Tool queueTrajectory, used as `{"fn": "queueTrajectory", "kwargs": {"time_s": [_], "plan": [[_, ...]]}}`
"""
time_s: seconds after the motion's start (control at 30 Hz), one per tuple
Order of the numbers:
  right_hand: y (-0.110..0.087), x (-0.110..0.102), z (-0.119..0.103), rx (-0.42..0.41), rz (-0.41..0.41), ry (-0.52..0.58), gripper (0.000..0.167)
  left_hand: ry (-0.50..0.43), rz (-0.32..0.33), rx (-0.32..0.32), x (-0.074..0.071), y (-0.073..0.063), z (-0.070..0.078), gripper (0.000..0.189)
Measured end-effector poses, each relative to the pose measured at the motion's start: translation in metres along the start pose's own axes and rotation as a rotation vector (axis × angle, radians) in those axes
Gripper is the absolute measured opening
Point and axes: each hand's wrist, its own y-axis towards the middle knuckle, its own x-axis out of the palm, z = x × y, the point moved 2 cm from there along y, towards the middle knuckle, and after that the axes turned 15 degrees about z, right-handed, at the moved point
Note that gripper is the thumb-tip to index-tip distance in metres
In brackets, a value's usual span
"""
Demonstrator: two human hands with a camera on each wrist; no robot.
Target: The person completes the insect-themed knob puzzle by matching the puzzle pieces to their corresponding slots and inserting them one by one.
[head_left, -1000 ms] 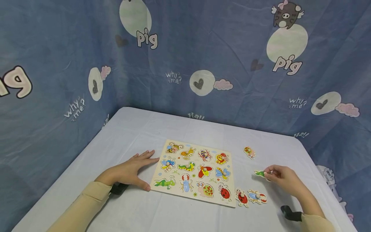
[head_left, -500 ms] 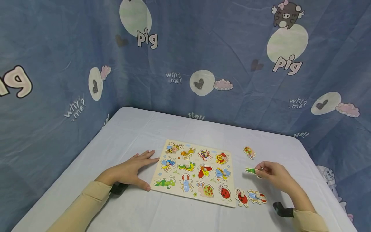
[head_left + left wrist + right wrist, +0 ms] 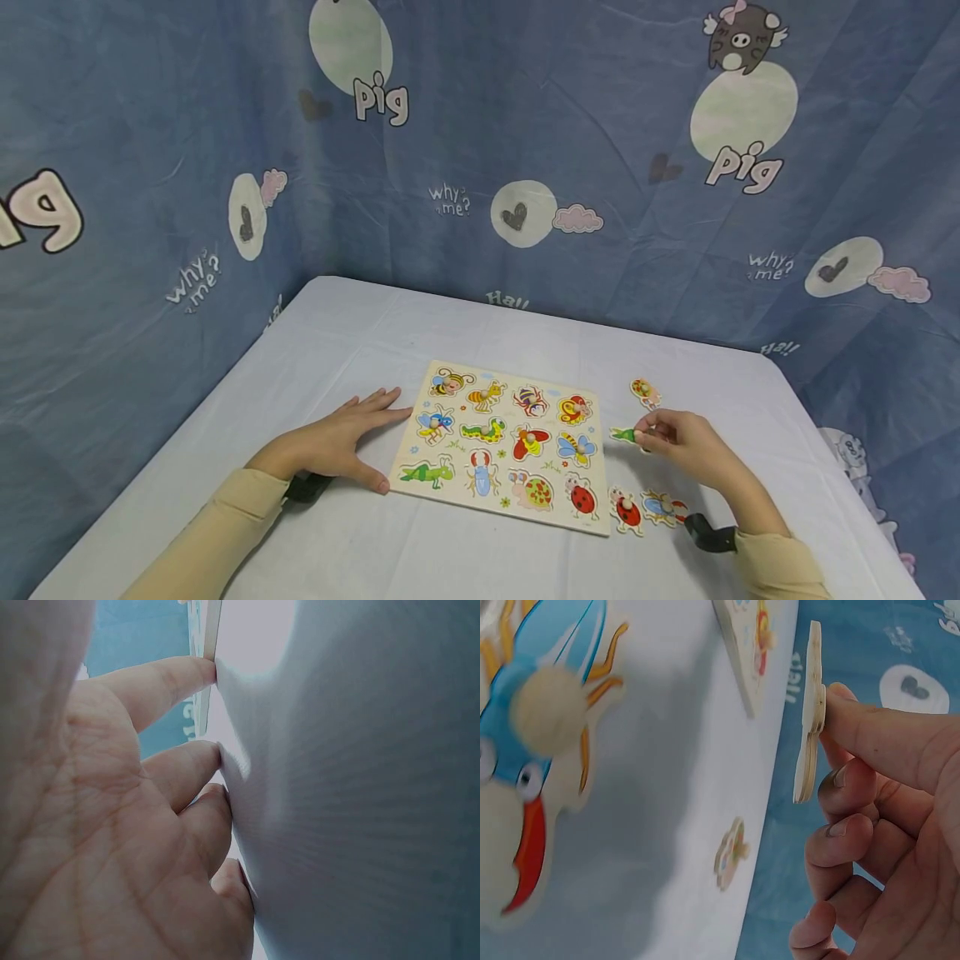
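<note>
In the head view, a wooden peg puzzle board (image 3: pixel 457 498) with printed insects lies on the table. My left hand (image 3: pixel 333 446) rests at its left side with fingers spread, thumb at the near corner and index fingertip at the edge. My right hand (image 3: pixel 686 446) pinches a green grasshopper puzzle piece (image 3: pixel 622 435) between thumb and fingers, just right of the board. Edge-on in the right wrist view, the thin wooden grasshopper piece (image 3: pixel 810 727) is above the tabletop. The board's bottom row shows a grasshopper, a stag beetle, a snail and a ladybug without knobs.
Beside the board's near right corner lie a ladybug piece (image 3: pixel 626 510) and a stag beetle piece (image 3: pixel 660 507), the latter partly behind the black wrist camera (image 3: pixel 708 533). A snail piece (image 3: pixel 645 392) lies farther back. Blue printed curtain (image 3: pixel 420 267) stands behind the white table (image 3: pixel 360 325).
My right hand has moved left toward the board, carrying the grasshopper piece. The left hand and the board have stayed put.
</note>
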Motion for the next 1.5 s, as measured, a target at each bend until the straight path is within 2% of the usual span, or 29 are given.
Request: {"fn": "queueTrajectory", "kwargs": {"time_s": [0.67, 0.87, 1.0, 1.23, 1.5], "plan": [[0.013, 0.022, -0.032, -0.050, -0.059, 0.034, 0.009, -0.001, -0.009, -0.011, -0.001, 0.000, 0.003, 0.117], [0.017, 0.031, -0.041, -0.099, -0.058, 0.038, 0.005, -0.006, -0.013, -0.018, -0.001, 0.000, 0.003, 0.117], [0.018, 0.039, -0.048, -0.134, -0.056, 0.035, 0.005, 0.002, -0.008, 0.009, -0.002, 0.000, 0.004, 0.117], [0.020, 0.050, -0.062, -0.198, -0.071, 0.029, 0.007, 0.001, -0.012, -0.003, -0.001, 0.000, 0.002, 0.117], [0.023, 0.067, -0.079, -0.224, -0.107, 0.032, 0.008, 0.015, -0.003, -0.002, -0.001, 0.000, 0.000, 0.117]]}}
